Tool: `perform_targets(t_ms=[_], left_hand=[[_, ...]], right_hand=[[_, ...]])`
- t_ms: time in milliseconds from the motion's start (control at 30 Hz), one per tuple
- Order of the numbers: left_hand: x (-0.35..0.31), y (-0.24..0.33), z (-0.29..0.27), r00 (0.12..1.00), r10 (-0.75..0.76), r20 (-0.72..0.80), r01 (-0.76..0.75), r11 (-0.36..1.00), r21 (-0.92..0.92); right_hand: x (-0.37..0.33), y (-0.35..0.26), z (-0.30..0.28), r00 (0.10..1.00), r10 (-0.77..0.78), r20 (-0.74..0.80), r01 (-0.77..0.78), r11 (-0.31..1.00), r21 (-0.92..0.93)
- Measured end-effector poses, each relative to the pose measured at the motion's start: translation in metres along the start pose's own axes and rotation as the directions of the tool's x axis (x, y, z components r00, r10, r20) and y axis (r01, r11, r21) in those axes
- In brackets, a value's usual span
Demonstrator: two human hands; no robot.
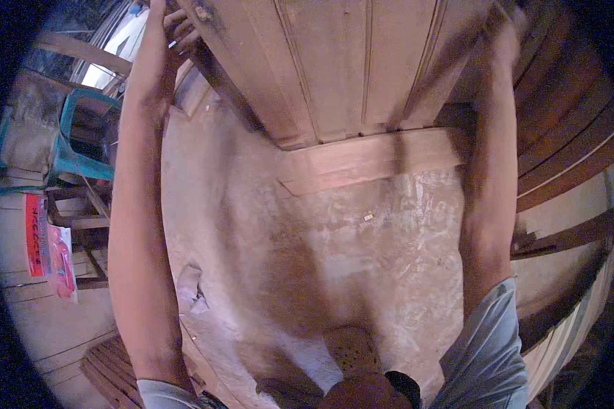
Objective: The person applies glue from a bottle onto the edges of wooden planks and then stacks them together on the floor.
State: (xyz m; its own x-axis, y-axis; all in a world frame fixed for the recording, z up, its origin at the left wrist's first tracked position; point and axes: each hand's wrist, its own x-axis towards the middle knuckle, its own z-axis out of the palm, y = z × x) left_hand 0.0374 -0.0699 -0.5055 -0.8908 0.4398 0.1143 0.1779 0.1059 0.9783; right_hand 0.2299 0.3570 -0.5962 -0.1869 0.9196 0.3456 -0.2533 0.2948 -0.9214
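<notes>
A brown wooden panel (334,68) with long grooves rises in front of me, its lower end by a pale wooden board (382,160) on the floor. Both my arms reach up along its sides. At its upper left edge is my left hand (177,31), fingers curled round the edge. My right hand (505,27) is up by the panel's upper right edge, blurred and partly cut off by the frame, so its fingers cannot be made out.
Dark slatted wood (566,116) stands close on the right. At left are a green plastic chair (65,133) and a red and white packet (54,252). A ribbed brown mat (109,371) lies at lower left. My shoe (351,347) rests on the worn floor (402,259).
</notes>
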Motion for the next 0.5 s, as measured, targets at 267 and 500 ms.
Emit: perform_targets(t_ms=[267, 500], left_hand=[[-0.001, 0.007, 0.009, 0.996, -0.069, -0.058, 0.072, 0.996, 0.046], [-0.068, 0.012, 0.010, 0.983, 0.177, 0.053, -0.164, 0.699, 0.696]], right_hand=[[-0.017, -0.036, -0.001, 0.931, -0.091, 0.354, 0.176, 0.961, -0.214], [-0.178, 0.066, -0.077, 0.827, 0.058, 0.559, 0.332, 0.751, -0.570]])
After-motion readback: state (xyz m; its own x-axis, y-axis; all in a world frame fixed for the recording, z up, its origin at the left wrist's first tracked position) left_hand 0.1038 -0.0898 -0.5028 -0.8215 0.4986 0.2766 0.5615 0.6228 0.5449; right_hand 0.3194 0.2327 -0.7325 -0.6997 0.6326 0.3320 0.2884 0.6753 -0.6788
